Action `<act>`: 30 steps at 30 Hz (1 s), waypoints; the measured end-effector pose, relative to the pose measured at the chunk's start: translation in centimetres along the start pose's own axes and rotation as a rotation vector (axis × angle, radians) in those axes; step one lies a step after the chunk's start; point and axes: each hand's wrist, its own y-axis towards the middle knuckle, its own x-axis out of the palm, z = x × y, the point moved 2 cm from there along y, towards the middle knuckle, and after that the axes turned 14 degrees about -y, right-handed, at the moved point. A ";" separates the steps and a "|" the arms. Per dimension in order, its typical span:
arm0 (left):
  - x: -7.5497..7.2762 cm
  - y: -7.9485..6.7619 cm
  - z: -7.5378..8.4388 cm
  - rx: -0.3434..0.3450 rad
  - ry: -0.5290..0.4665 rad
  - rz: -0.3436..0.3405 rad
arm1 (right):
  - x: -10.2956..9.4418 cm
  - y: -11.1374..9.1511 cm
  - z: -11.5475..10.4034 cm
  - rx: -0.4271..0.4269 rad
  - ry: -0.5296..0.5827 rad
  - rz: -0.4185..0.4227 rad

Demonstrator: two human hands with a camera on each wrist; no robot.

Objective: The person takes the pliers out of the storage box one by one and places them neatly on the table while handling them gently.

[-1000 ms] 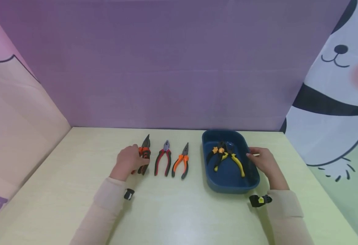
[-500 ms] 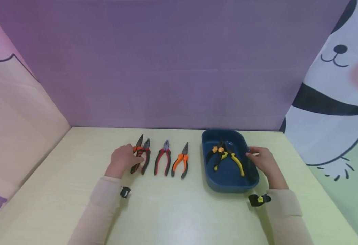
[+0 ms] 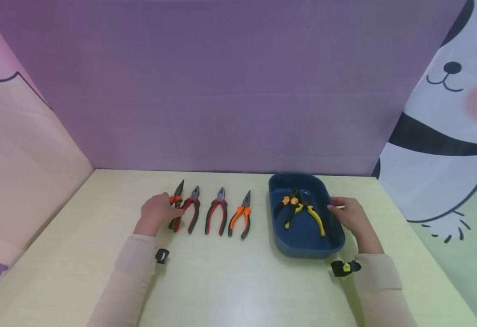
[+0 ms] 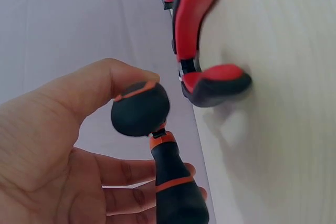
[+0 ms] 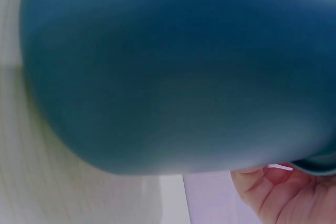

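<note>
My left hand [image 3: 155,212] grips a pair of orange-and-black long-nose pliers [image 3: 176,199] between thumb and fingers, nose pointing away. In the left wrist view the thumb presses one handle, and the fingers lie behind the other handle [image 4: 181,192]. Just right of it are red-and-black pliers [image 3: 195,194], then a second red-and-black pair [image 3: 221,195] and orange long-nose pliers [image 3: 247,211]. On the right, my right hand [image 3: 349,217] holds the right rim of a blue plastic basin [image 3: 307,251]; the basin mostly hides that hand in the right wrist view.
Inside the basin lie black-and-orange pliers [image 3: 293,200] and yellow-handled pliers [image 3: 316,217], partly overlapping. The pale tabletop [image 3: 238,281] meets a purple backdrop [image 3: 238,113] at its far edge. A printed panda panel [image 3: 442,172] stands along the right side.
My left hand has moved left with the orange-and-black pliers, away from the nearest red-and-black pair, now seen more fully. My right hand and the basin have stayed in place.
</note>
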 end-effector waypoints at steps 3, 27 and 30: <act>-0.1 0.0 -0.3 -0.010 0.001 -0.006 | 0.0 0.0 0.0 -0.009 -0.002 0.006; 0.1 1.0 -2.4 -0.053 0.028 -0.014 | 0.4 0.2 0.8 -0.039 0.021 0.012; 0.1 1.0 -2.4 -0.054 0.029 -0.017 | 0.6 0.4 1.4 -0.058 0.040 0.037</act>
